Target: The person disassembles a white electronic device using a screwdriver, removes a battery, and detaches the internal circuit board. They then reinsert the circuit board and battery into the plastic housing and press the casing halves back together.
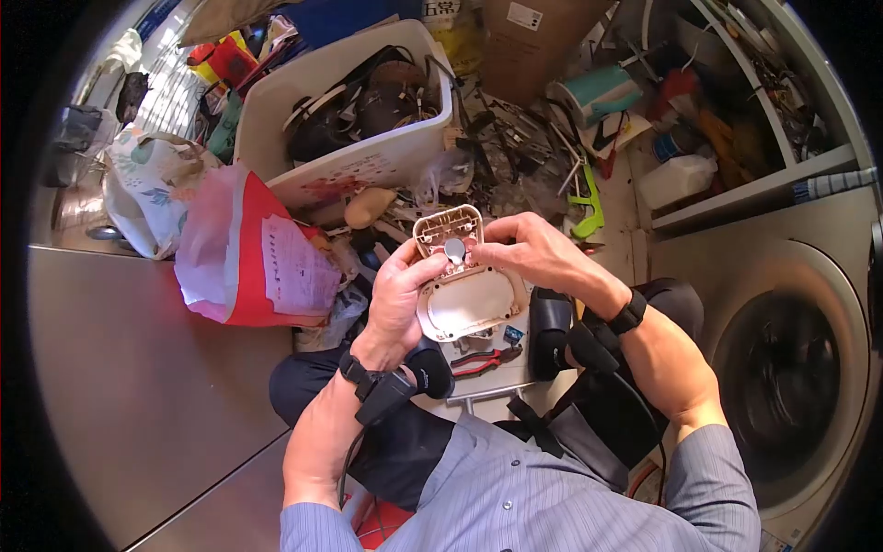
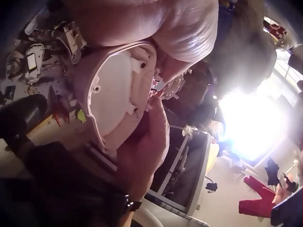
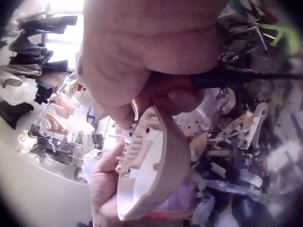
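Both hands hold up an off-white plastic housing (image 1: pixel 469 304) over the lap. It has a rounded lower shell and a smaller ribbed upper part (image 1: pixel 448 224). A small round grey disc (image 1: pixel 454 249) sits where the two parts meet. My left hand (image 1: pixel 394 299) grips the housing's left side, thumb beside the disc. My right hand (image 1: pixel 533 253) has its fingertips at the disc's right edge. In the right wrist view, a slim dark tool (image 3: pixel 213 79) with a thin shaft sticks out from the right hand's curled fingers; I cannot tell its kind.
Red-handled pliers (image 1: pixel 483 362) lie on the floor between the shoes. A white bin (image 1: pixel 345 170) of dark items and a red-and-white bag (image 1: pixel 248 248) stand ahead to the left. Loose parts and scraps (image 1: pixel 524 147) cover the floor ahead. A washing machine (image 1: pixel 782 359) stands at the right.
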{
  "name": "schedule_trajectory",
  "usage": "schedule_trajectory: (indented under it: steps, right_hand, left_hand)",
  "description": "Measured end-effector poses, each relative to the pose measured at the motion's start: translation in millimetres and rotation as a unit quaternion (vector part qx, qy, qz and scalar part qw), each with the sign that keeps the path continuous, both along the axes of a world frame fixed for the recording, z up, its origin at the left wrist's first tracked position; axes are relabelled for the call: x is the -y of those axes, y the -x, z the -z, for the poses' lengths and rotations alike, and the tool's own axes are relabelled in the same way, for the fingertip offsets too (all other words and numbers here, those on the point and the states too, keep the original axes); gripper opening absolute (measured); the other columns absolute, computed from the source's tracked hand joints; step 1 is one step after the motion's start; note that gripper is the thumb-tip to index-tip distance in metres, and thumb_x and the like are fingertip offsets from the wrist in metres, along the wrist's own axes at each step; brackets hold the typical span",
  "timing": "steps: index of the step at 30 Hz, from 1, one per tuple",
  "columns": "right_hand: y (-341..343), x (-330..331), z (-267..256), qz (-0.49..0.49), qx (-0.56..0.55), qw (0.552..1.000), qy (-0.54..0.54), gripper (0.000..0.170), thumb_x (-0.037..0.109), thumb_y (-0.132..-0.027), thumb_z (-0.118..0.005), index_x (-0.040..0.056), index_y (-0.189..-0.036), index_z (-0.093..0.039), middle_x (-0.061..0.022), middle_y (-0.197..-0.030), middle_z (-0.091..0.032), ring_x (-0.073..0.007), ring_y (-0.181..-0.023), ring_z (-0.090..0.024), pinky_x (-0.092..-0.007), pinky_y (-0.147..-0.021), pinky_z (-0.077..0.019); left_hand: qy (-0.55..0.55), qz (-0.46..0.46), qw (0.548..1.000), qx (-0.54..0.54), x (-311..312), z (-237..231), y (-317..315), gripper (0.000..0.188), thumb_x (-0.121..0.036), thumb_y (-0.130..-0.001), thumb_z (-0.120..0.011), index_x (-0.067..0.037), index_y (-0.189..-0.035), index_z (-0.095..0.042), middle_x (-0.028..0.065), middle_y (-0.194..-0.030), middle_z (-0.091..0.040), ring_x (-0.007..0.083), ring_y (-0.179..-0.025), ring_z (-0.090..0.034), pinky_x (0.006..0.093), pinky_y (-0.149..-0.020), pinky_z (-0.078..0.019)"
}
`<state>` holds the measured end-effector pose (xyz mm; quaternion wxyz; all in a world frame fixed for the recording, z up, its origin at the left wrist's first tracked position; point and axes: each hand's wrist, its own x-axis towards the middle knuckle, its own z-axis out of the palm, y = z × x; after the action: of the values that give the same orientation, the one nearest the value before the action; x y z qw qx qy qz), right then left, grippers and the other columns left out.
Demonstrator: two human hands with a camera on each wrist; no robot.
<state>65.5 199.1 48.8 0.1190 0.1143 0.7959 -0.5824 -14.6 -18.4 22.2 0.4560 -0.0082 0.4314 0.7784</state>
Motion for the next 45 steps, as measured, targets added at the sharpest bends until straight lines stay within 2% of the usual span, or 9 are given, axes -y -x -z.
schedule_trajectory:
  steps: [7, 10, 11, 18, 24, 31, 33, 39, 45]
  right_hand:
    - [14, -6, 6, -0.006, -0.012, 0.999, 0.031, 0.039, 0.034, -0.096, -0.072, -0.0047, -0.1, -0.074, -0.0114, -0.082, -0.071, -0.0123, -0.078, -0.061, -0.0347, -0.071, -0.0506]
    - [10, -3, 8, 0.003, -0.087, 0.996, -0.013, 0.031, 0.026, -0.094, -0.073, -0.002, -0.105, -0.075, -0.0153, -0.091, -0.075, -0.0192, -0.085, -0.07, -0.037, -0.08, -0.0547]
    - [9, -3, 6, -0.003, -0.111, 0.992, -0.06, 0.026, 0.02, -0.094, -0.072, 0.0006, -0.11, -0.075, -0.019, -0.1, -0.075, -0.0284, -0.093, -0.073, -0.0401, -0.085, -0.056]
    - [6, 0, 28, -0.009, -0.211, 0.973, -0.091, 0.029, 0.013, -0.09, -0.072, 0.0041, -0.117, -0.072, -0.0203, -0.105, -0.073, -0.037, -0.099, -0.072, -0.0424, -0.089, -0.0571]
    - [8, 3, 31, -0.022, -0.228, 0.961, -0.156, 0.023, 0.015, -0.088, -0.073, 0.0036, -0.108, -0.07, -0.0199, -0.097, -0.069, -0.0398, -0.094, -0.07, -0.0449, -0.082, -0.0577]
    - [8, 8, 41, -0.013, -0.246, 0.962, -0.121, 0.025, 0.021, -0.088, -0.074, 0.0025, -0.104, -0.07, -0.0213, -0.096, -0.07, -0.0406, -0.091, -0.071, -0.0461, -0.081, -0.0573]
    - [8, 10, 37, 0.0, -0.2, 0.975, -0.096, 0.027, 0.024, -0.088, -0.071, 0.0023, -0.103, -0.071, -0.0223, -0.096, -0.071, -0.041, -0.092, -0.071, -0.0471, -0.082, -0.0569]
    - [12, 16, 31, 0.005, -0.14, 0.987, -0.082, 0.032, 0.026, -0.086, -0.065, 0.0036, -0.107, -0.071, -0.0234, -0.096, -0.071, -0.0428, -0.093, -0.071, -0.0485, -0.084, -0.0562]
    - [13, 13, 38, -0.019, -0.184, 0.98, -0.072, 0.037, 0.026, -0.084, -0.064, 0.0032, -0.113, -0.069, -0.0257, -0.098, -0.071, -0.0449, -0.094, -0.069, -0.0488, -0.084, -0.0557]
  left_hand:
    - [-0.009, 0.017, 1.0, -0.018, -2, 3, 17, 0.038, -0.007, -0.095, -0.074, 0.0, -0.131, -0.064, 0.0091, -0.119, -0.074, 0.0166, -0.106, -0.071, 0.0344, -0.097, -0.0579]
    - [0.006, 0.0, 0.999, -0.049, -4, 9, 16, 0.041, -0.006, -0.092, -0.079, -0.001, -0.131, -0.065, 0.0077, -0.121, -0.075, 0.0152, -0.107, -0.07, 0.033, -0.097, -0.0563]
    - [0.028, -0.005, 0.997, -0.074, -3, 12, 15, 0.044, -0.005, -0.091, -0.08, -0.002, -0.132, -0.065, 0.006, -0.122, -0.074, 0.0134, -0.108, -0.069, 0.0311, -0.099, -0.0539]
    - [0.083, -0.009, 0.987, -0.134, 1, 17, 12, 0.046, -0.001, -0.091, -0.079, -0.001, -0.134, -0.065, 0.0044, -0.122, -0.074, 0.0103, -0.109, -0.068, 0.0286, -0.101, -0.0509]
    - [0.098, -0.019, 0.985, -0.141, -1, 13, 10, 0.042, 0.0, -0.091, -0.079, -0.001, -0.131, -0.066, 0.0052, -0.121, -0.075, 0.0103, -0.107, -0.068, 0.0284, -0.099, -0.0522]
    - [0.088, -0.032, 0.988, -0.123, 0, 19, 7, 0.04, 0.0, -0.091, -0.079, -0.001, -0.129, -0.066, 0.0058, -0.118, -0.075, 0.0111, -0.106, -0.069, 0.0283, -0.098, -0.0533]
    - [0.07, -0.052, 0.991, -0.105, -1, 17, 6, 0.044, 0.003, -0.089, -0.079, -0.001, -0.131, -0.065, 0.0056, -0.117, -0.075, 0.0116, -0.106, -0.069, 0.0282, -0.098, -0.0538]
    - [0.06, -0.003, 0.995, -0.074, 4, 19, 13, 0.048, 0.003, -0.087, -0.08, -0.002, -0.133, -0.065, 0.0054, -0.12, -0.074, 0.0112, -0.107, -0.068, 0.0289, -0.098, -0.0542]
    - [0.025, 0.022, 0.998, -0.048, 4, 21, 11, 0.048, 0.003, -0.087, -0.08, -0.005, -0.132, -0.066, 0.0017, -0.119, -0.073, 0.0107, -0.108, -0.067, 0.0297, -0.099, -0.0533]
